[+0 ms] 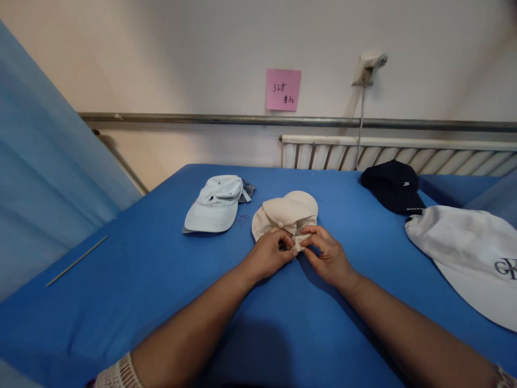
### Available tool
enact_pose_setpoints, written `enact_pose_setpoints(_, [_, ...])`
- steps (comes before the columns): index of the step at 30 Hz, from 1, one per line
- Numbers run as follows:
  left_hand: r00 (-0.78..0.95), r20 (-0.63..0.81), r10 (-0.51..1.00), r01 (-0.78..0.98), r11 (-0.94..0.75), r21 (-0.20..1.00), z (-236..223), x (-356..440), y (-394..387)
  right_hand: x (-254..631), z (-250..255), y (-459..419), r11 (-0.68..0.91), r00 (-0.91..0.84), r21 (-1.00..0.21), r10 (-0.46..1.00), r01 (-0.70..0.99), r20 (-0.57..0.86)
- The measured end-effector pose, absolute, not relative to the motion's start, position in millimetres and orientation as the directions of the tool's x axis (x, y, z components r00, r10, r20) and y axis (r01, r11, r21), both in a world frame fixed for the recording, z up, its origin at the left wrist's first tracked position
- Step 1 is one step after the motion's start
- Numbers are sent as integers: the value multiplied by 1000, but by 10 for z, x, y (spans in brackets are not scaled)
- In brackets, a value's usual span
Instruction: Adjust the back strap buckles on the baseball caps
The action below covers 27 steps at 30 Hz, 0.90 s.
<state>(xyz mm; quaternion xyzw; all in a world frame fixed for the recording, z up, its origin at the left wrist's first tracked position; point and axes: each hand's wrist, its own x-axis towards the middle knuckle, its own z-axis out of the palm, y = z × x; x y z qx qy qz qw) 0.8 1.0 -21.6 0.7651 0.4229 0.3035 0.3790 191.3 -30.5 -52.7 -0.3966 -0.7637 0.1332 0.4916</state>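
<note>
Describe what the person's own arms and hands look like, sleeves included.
The left hand and right hand are bare, with no gloves, rings or watch visible. The forearms are uncovered. The left sleeve has a pale, openwork, lace-like edge; only a pale scrap of the right sleeve shows.

Bare hands [269,254], pale openwork cuffs [120,372]

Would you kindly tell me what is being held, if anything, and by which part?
The left grip and right grip pinch the beige cap by its near edge.
</note>
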Motion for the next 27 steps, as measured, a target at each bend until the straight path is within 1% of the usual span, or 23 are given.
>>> enact_pose_setpoints(4, [472,12,882,281,-163,946,-190,21,29,1918,-523,-310,653,-202,-586,732,480,650])
enact_pose_setpoints(7, [449,-26,893,225,-85,971,-207,20,52,1918,-517,-315,652,-207,-585,734,482,647])
enact_pose_setpoints(11, [421,-19,907,272,-107,956,-204,21,56,1913,-518,-314,653,-213,-582,734,485,645])
enact_pose_setpoints(13, [447,-13,895,301,-136,944,-178,26,42,1913,-522,-311,652,-208,-580,732,488,648])
enact_pose_setpoints(17, [497,1,868,289,-166,943,-141,30,22,1920,-527,-305,652,-201,-572,728,498,655])
enact_pose_setpoints(19, [479,23,877,301,-189,935,-148,22,31,1921,-522,-307,654,-200,-571,726,497,657])
enact_pose_setpoints(21, [424,35,905,329,-190,925,-164,7,54,1916,-513,-315,652,-200,-572,728,498,656])
enact_pose_setpoints(24, [382,-20,924,357,-127,925,-170,-22,90,1902,-500,-335,652,-205,-565,727,505,656])
enact_pose_setpoints(27, [436,-115,892,374,-64,925,-132,-49,100,1887,-490,-355,664,-229,-554,720,502,655])
